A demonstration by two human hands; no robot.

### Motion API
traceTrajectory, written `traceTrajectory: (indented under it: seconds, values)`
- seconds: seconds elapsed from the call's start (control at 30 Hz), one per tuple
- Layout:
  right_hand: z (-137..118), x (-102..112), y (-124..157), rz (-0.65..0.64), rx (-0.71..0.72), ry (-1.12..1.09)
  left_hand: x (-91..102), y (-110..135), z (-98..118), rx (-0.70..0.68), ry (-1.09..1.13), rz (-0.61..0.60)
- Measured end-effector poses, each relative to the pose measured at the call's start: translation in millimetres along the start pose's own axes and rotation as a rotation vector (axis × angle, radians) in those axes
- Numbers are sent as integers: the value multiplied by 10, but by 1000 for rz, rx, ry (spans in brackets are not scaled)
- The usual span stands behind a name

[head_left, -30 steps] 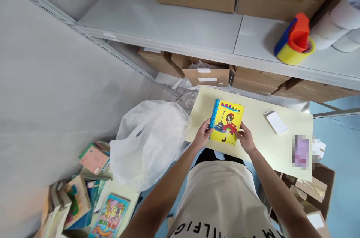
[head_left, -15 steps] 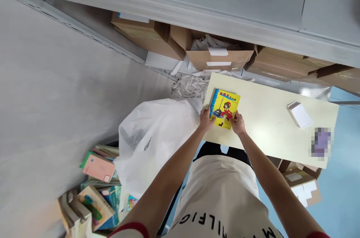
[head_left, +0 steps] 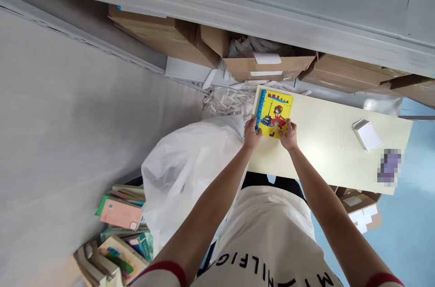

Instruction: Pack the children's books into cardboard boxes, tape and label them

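A yellow book with a blue spine and a cartoon figure on its cover lies at the far left corner of a pale yellow table. My left hand grips its near left corner, fingers closed over the spine edge. My right hand holds the near right corner, thumb on the cover. Both arms reach forward over my white shirt.
A white pad lies on the table's right side. A white plastic bag bulges left of the table, and several books are piled at lower left. Open cardboard boxes sit under a grey shelf, with paper strips spilled below.
Both hands have slid the book away from me toward the table's far left corner. The view has tilted down, so the upper shelf and the tape dispenser are out of sight.
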State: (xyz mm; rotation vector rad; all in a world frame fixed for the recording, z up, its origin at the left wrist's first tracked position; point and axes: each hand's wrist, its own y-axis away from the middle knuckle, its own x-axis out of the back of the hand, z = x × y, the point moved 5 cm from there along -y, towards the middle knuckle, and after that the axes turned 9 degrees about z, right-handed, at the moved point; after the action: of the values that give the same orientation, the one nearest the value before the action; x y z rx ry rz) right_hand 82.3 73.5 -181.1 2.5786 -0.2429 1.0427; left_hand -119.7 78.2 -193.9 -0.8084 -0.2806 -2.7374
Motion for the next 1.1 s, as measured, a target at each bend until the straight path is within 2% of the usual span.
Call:
traceTrajectory:
  seconds: [0.2, 0.43, 0.5, 0.57, 0.6, 0.67, 0.77, 0.83, 0.9, 0.93, 1.0, 1.1]
  values:
    - [-13, 17, -61, 12, 34, 33, -42, -26, 46, -31, -11, 7]
    - [-76, -13, -66, -36, -33, -2, -15, -63, 84, -11, -47, -21]
    - [-144, 98, 28, -24, -23, -87, 41, 8, 165, -8, -53, -2]
    - [-273, 415, 157, 50, 66, -169, 122, 123, 390, -56, -37, 39]
    - [-360, 666, 218, 121, 142, -193, 160, 181, 576, -111, -16, 53]
    - [-566, 1330, 301, 326, 326, -188, 206, 269, 1112, -300, 73, 21]
    - [-871, 2552, 221, 699, 525, -170, 203, 269, 2222, -638, 277, -112]
    - [-1014, 3327, -40, 876, 535, -143, 138, 151, 3023, -795, 416, -154]
    - [-1079, 3936, -444, 949, 467, -203, -50, -42, 3743, -850, 524, -210]
    - [-1092, 4143, -677, 931, 429, -268, -189, -160, 4041, -827, 557, -241]
    - [-1147, 4331, -1134, 772, 439, -382, -514, -399, 4486, -694, 592, -310]
    - [-1216, 4289, -1600, 574, 495, -498, -910, -607, 4837, -500, 620, -381]
